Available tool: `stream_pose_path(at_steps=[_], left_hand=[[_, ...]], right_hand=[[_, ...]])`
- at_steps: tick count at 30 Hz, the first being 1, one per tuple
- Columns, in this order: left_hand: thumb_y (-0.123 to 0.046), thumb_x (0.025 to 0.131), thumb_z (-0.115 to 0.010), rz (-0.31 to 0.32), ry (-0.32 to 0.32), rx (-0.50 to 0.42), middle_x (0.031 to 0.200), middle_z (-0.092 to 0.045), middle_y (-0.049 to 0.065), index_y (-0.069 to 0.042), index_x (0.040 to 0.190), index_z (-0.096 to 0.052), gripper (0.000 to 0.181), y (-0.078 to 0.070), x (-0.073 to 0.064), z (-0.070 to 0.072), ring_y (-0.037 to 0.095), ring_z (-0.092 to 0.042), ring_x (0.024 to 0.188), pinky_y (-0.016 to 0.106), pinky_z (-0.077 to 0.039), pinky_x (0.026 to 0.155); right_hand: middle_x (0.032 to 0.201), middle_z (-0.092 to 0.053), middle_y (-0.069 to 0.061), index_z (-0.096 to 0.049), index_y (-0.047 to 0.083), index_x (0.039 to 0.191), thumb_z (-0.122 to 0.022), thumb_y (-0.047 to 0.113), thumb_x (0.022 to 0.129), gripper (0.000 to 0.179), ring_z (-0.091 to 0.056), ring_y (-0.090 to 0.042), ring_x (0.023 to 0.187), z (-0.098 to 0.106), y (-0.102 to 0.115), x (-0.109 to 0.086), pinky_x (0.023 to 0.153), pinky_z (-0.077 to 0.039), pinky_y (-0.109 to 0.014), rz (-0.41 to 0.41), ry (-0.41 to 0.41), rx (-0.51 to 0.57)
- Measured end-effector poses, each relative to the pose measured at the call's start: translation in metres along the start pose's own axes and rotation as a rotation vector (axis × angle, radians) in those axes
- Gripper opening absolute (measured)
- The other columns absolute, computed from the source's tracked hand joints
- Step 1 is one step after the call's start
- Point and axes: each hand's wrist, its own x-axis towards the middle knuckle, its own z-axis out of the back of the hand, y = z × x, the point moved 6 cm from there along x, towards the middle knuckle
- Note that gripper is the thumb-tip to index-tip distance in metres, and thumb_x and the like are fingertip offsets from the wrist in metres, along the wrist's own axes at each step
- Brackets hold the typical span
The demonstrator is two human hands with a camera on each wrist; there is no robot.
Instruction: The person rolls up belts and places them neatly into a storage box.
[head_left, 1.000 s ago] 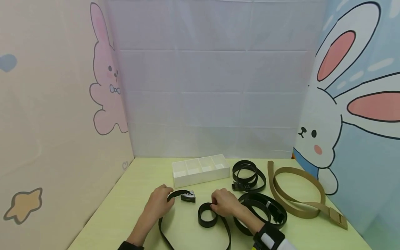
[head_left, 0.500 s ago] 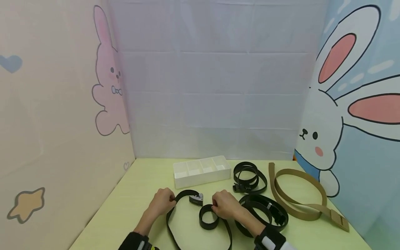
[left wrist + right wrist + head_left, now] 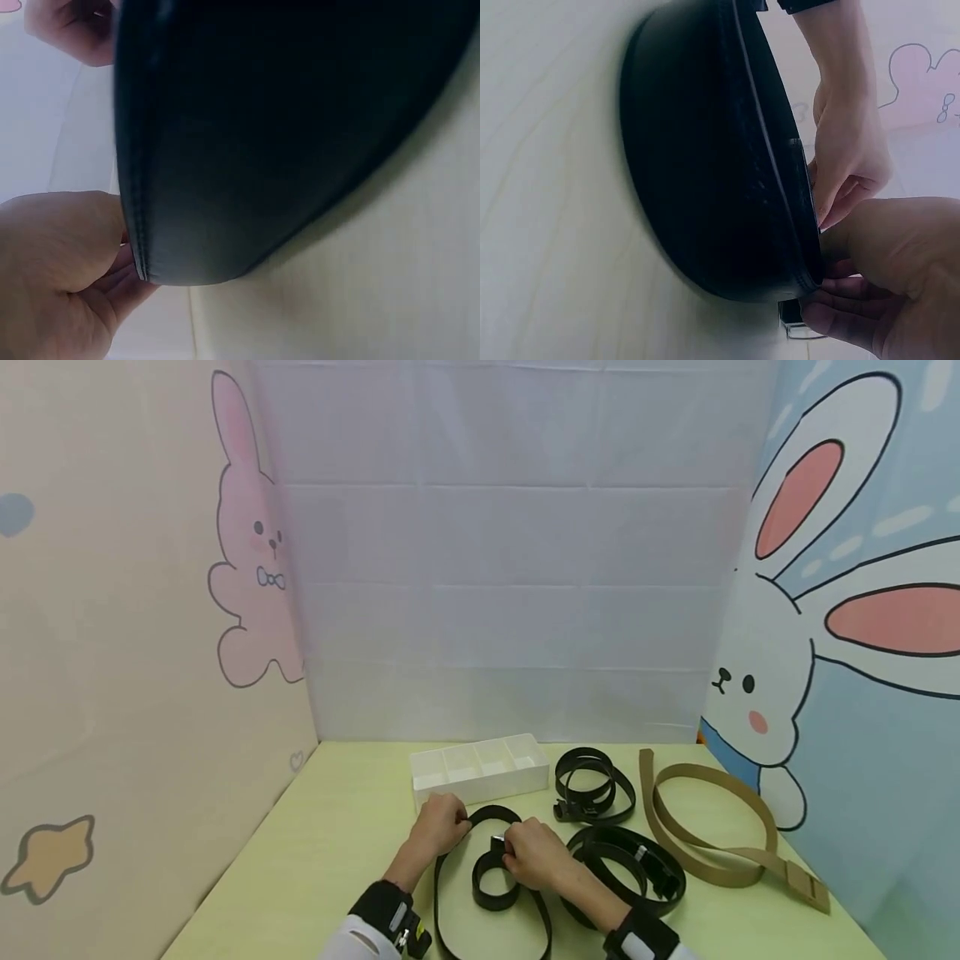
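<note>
A black belt (image 3: 492,812) stands on edge on the table, bent into a wide loop with one end rolled into a small coil (image 3: 493,905). My left hand (image 3: 442,827) pinches the band at the loop's upper left; the left wrist view shows its thumb and fingers on the belt's edge. Beside the coil, my right hand (image 3: 536,853) pinches the belt with thumb and fingers. The metal buckle (image 3: 497,842) shows between the hands, partly hidden by the right one. In the right wrist view, the left hand (image 3: 851,154) is just beyond the right hand (image 3: 904,277).
Behind the hands lies a white divided tray (image 3: 483,791). A second black belt (image 3: 626,800) is coiled at its right, and a thicker coiled black belt (image 3: 617,837) lies beside my right forearm. Farther right is a tan webbing belt (image 3: 761,806) with a plastic buckle (image 3: 807,884).
My left hand has moved right, bringing the belt's buckle end up to the coil and narrowing the loop. The right hand has stayed at the coil.
</note>
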Motion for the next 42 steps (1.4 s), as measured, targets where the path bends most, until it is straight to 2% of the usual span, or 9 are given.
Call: stream_pose_path(at_steps=[1,4,11,17,21,27,30,35,42], left_hand=[[-0.013,0.095,-0.082,-0.005,-0.006,0.014,0.074,-0.076,0.002,-0.009,0.082,-0.086,0.014,0.006,-0.001,-0.006,0.011,-0.060,0.059,0.033,-0.048,0.051],[-0.017,0.092,-0.087,0.081,0.038,0.007,0.076,-0.078,0.008,-0.005,0.082,-0.085,0.015,-0.002,-0.011,0.007,0.014,-0.064,0.060,0.035,-0.053,0.053],[-0.015,0.084,-0.091,0.345,0.188,-0.004,0.050,-0.041,-0.012,-0.013,0.051,-0.056,0.048,-0.046,-0.051,0.069,0.007,-0.038,0.048,0.025,-0.032,0.048],[-0.010,0.084,-0.090,0.406,0.292,-0.038,0.043,-0.061,-0.004,-0.011,0.052,-0.070,0.038,-0.056,-0.079,0.093,0.007,-0.053,0.037,0.025,-0.043,0.048],[-0.003,0.080,-0.085,0.371,0.275,-0.054,0.042,-0.059,-0.007,-0.014,0.048,-0.067,0.039,-0.053,-0.084,0.097,0.004,-0.050,0.036,0.023,-0.039,0.045],[0.009,0.082,-0.082,0.269,0.135,0.049,0.047,-0.026,-0.015,-0.020,0.043,-0.042,0.063,-0.041,-0.068,0.096,0.002,-0.022,0.045,0.020,-0.020,0.045],[0.007,0.086,-0.085,0.240,0.108,0.098,0.048,-0.040,-0.013,-0.013,0.045,-0.057,0.054,-0.036,-0.054,0.088,0.003,-0.029,0.048,0.021,-0.026,0.046],[0.004,0.090,-0.087,0.175,0.105,0.100,0.064,-0.074,0.002,-0.003,0.067,-0.082,0.025,-0.036,-0.032,0.069,0.010,-0.054,0.056,0.026,-0.045,0.053],[-0.002,0.095,-0.085,0.053,0.027,0.023,0.066,-0.074,0.000,-0.005,0.072,-0.083,0.023,-0.038,-0.020,0.049,0.005,-0.053,0.056,0.026,-0.046,0.053]], right_hand=[[0.060,-0.054,0.006,-0.060,0.015,0.065,-0.085,0.002,0.093,0.040,-0.043,-0.004,0.053,0.001,0.000,0.000,0.052,-0.037,-0.024,-0.003,-0.002,0.004],[0.059,-0.052,0.006,-0.059,0.015,0.065,-0.084,0.001,0.094,0.041,-0.042,-0.005,0.051,0.001,0.000,-0.001,0.051,-0.035,-0.024,-0.011,0.001,0.019],[0.059,-0.052,0.007,-0.062,0.014,0.067,-0.084,0.001,0.095,0.038,-0.042,-0.004,0.053,0.000,-0.003,-0.002,0.052,-0.035,-0.023,-0.023,0.006,0.031],[0.060,-0.057,0.005,-0.064,0.013,0.067,-0.084,0.002,0.095,0.036,-0.044,-0.004,0.053,0.000,-0.005,-0.001,0.052,-0.038,-0.023,-0.023,0.014,0.033],[0.059,-0.054,0.006,-0.063,0.014,0.066,-0.084,0.002,0.096,0.038,-0.043,-0.004,0.053,0.001,-0.004,-0.001,0.052,-0.036,-0.023,-0.021,0.015,0.036],[0.058,-0.042,0.010,-0.056,0.015,0.064,-0.083,0.000,0.096,0.044,-0.035,-0.003,0.052,0.000,-0.002,0.000,0.053,-0.030,-0.022,0.000,0.023,0.053],[0.059,-0.041,0.010,-0.057,0.014,0.063,-0.084,0.000,0.095,0.043,-0.033,-0.003,0.053,-0.001,0.000,0.001,0.054,-0.029,-0.022,0.011,0.023,0.042],[0.061,-0.053,0.007,-0.063,0.013,0.066,-0.084,0.000,0.094,0.037,-0.037,-0.003,0.055,-0.002,0.005,0.004,0.054,-0.033,-0.022,0.033,0.022,0.013],[0.060,-0.063,0.005,-0.067,0.014,0.066,-0.086,0.003,0.093,0.035,-0.049,-0.004,0.055,-0.003,0.010,0.007,0.056,-0.042,-0.022,0.051,0.011,-0.032]])
